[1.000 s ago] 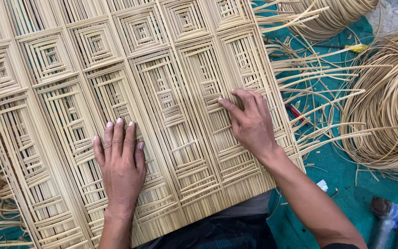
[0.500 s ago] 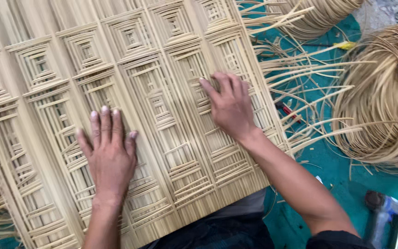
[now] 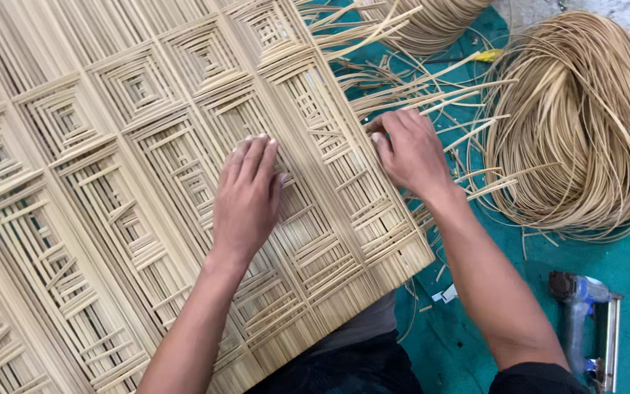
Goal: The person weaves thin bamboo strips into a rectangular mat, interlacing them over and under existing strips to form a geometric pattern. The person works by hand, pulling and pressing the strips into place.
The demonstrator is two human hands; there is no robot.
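A large woven panel (image 3: 111, 182) of pale rattan strips, patterned in nested squares and rectangles, fills the left and middle of the head view. My left hand (image 3: 248, 193) lies flat on the panel, fingers together, pressing it down. My right hand (image 3: 408, 149) rests at the panel's right edge, fingers curled where loose strip ends (image 3: 417, 91) stick out sideways. Whether it pinches a strip is hidden by the fingers.
A big coil of rattan strips (image 3: 577, 124) lies on the teal mat (image 3: 621, 263) to the right, another bundle (image 3: 432, 22) at the top. A blue and grey staple gun (image 3: 588, 314) lies at the lower right. A small yellow object (image 3: 486, 55) sits between the coils.
The view has shifted, so the panel sits further left. My left hand slid toward the panel's middle. My right hand moved to the right edge, by the loose strip ends.
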